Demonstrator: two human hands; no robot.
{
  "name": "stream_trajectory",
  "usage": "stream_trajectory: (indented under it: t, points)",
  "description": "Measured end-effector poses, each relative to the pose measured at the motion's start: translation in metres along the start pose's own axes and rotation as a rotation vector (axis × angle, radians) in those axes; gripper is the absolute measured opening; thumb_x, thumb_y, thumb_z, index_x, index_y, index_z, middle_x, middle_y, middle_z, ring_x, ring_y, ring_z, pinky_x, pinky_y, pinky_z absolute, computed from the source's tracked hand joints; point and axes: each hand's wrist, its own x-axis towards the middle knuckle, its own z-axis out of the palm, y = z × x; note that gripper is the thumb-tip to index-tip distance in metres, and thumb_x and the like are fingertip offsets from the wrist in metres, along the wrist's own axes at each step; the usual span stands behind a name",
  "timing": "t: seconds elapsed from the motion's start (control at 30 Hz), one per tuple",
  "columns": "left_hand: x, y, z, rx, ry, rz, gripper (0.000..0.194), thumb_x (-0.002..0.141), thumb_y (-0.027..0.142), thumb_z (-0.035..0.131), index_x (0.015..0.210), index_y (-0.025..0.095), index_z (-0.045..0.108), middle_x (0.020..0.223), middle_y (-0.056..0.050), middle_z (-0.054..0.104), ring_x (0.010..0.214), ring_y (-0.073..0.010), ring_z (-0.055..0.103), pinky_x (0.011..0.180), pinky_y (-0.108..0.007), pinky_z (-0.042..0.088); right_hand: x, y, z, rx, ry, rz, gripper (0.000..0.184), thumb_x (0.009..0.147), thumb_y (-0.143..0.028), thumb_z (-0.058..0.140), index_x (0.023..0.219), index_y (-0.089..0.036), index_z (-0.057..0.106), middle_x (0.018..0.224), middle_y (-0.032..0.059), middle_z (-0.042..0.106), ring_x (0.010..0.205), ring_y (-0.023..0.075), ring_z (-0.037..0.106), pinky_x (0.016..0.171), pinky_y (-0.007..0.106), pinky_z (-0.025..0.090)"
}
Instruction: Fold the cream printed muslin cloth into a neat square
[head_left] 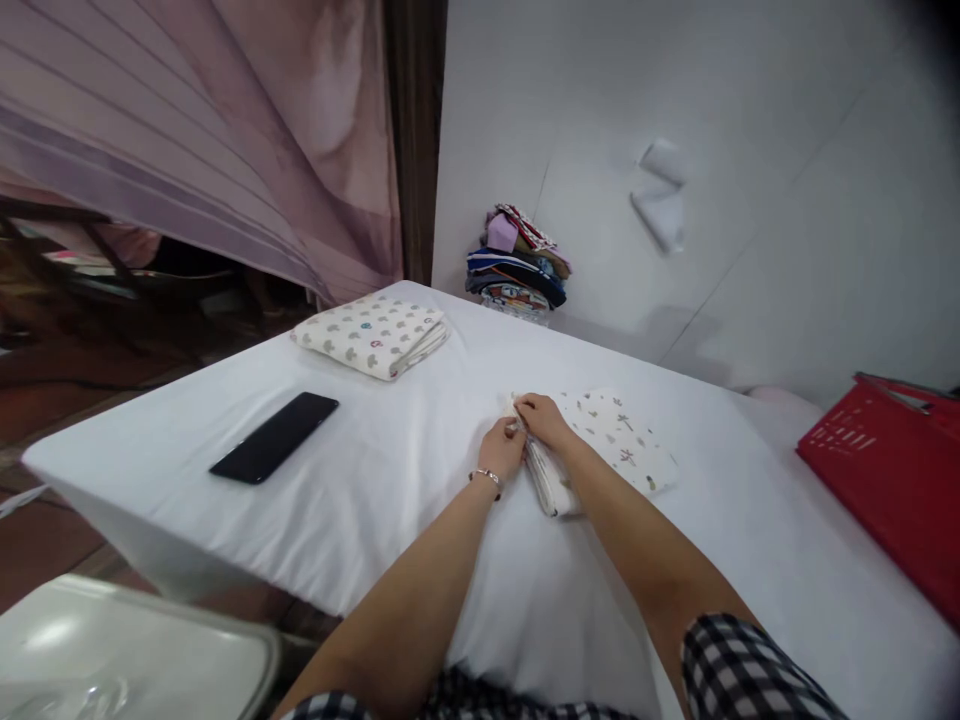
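A folded white cloth with small printed figures [615,440] lies on the white table [390,480], right of the middle. My left hand [501,448], with a bracelet at the wrist, pinches the cloth's near-left corner. My right hand [541,418] rests right beside it, its fingers closed on the same corner and folded edge. Both forearms reach in from the bottom of the view.
A second folded patterned cloth [373,334] lies at the far left of the table, with a black phone [274,437] nearer the left edge. A pile of coloured clothes [517,262] sits against the back wall. A red basket [892,470] stands at the right, a white chair [112,650] below left.
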Motion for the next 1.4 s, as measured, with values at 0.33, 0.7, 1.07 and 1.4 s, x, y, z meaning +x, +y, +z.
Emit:
stream_trajectory:
  t: [0.33, 0.7, 1.07, 1.4]
  points:
    - [0.008, -0.008, -0.001, 0.338, 0.085, 0.13, 0.04, 0.074, 0.033, 0.06, 0.11, 0.02, 0.051, 0.076, -0.001, 0.066, 0.068, -0.0145, 0.063, 0.062, -0.024, 0.046, -0.011, 0.014, -0.005, 0.38, 0.02, 0.091, 0.038, 0.069, -0.006, 0.04, 0.094, -0.017, 0.067, 0.09, 0.0031, 0.068, 0.075, 0.013, 0.062, 0.069, 0.026, 0.049]
    - [0.004, -0.003, -0.003, 0.377, 0.054, 0.135, 0.044, 0.078, 0.031, 0.053, 0.119, 0.02, 0.043, 0.086, -0.002, 0.064, 0.064, -0.0128, 0.061, 0.063, -0.025, 0.049, -0.046, 0.044, -0.049, -0.481, -0.141, -0.029, 0.055, 0.088, -0.048, 0.034, 0.136, -0.021, 0.034, 0.148, 0.0093, 0.02, 0.135, 0.0281, 0.012, 0.104, 0.049, 0.014]
    - [-0.008, 0.013, 0.003, 0.943, -0.03, 0.587, 0.042, 0.087, 0.026, 0.032, 0.127, 0.022, 0.045, 0.14, -0.003, 0.037, 0.134, -0.0203, 0.021, 0.109, -0.045, 0.014, -0.044, 0.045, -0.045, -0.496, -0.171, -0.043, 0.054, 0.089, -0.051, 0.029, 0.135, -0.024, 0.033, 0.147, 0.0086, 0.02, 0.135, 0.0273, 0.013, 0.104, 0.049, 0.014]
    - [-0.002, 0.007, 0.004, 0.92, -0.025, 0.336, 0.047, 0.083, 0.028, 0.036, 0.129, 0.022, 0.044, 0.143, -0.002, 0.032, 0.134, -0.0184, 0.021, 0.108, -0.045, 0.017, 0.0, 0.093, -0.088, -0.555, -0.108, 0.178, 0.061, 0.088, -0.054, 0.025, 0.14, -0.022, 0.025, 0.15, 0.0075, 0.012, 0.136, 0.0261, 0.005, 0.105, 0.051, 0.006]
